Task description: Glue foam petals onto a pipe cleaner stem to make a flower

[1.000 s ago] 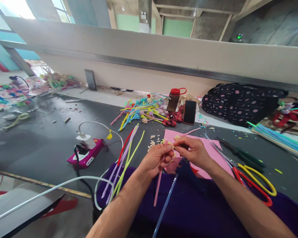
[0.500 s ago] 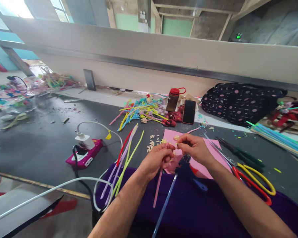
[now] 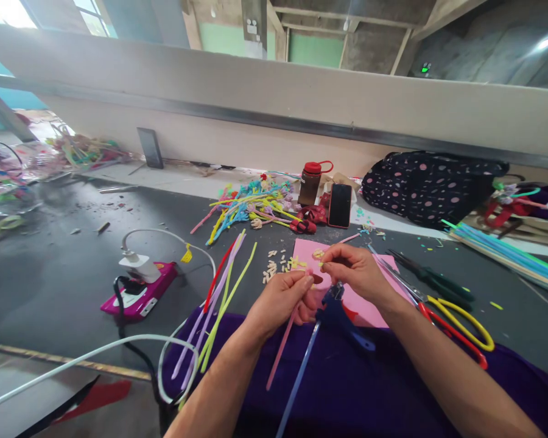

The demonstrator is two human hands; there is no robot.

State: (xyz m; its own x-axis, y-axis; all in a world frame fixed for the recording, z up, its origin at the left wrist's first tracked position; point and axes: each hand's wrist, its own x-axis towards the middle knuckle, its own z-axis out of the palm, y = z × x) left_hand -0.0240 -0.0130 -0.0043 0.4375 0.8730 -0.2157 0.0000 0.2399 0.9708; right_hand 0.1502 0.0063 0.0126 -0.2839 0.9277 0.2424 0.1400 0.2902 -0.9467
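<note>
My left hand (image 3: 281, 301) is closed around a thin pink pipe cleaner (image 3: 279, 359), whose tail hangs down over dark purple cloth. Close to its tip, my right hand (image 3: 354, 267) pinches a tiny yellow piece (image 3: 321, 265). Just below the hands lies a blue glue gun (image 3: 334, 310), with a long translucent glue stick (image 3: 298, 382) protruding from its back. Under them is a pink sheet (image 3: 375, 307). Small yellow pieces (image 3: 296, 263) and cream pieces (image 3: 271, 267) lie at its left edge.
Loose pipe cleaners (image 3: 228, 298) and a magenta power strip (image 3: 141, 298) are on the left. Scissors (image 3: 456, 322) and dark-handled pliers (image 3: 438, 280) lie right. Behind are a pile of colourful stems (image 3: 251, 207), a bottle (image 3: 310, 185), a phone (image 3: 340, 205) and a patterned bag (image 3: 429, 188).
The whole view has shifted slightly, so most things sit further left. My left hand has turned a little, its thumb now over the pink pipe cleaner's top. My right hand keeps its pinch.
</note>
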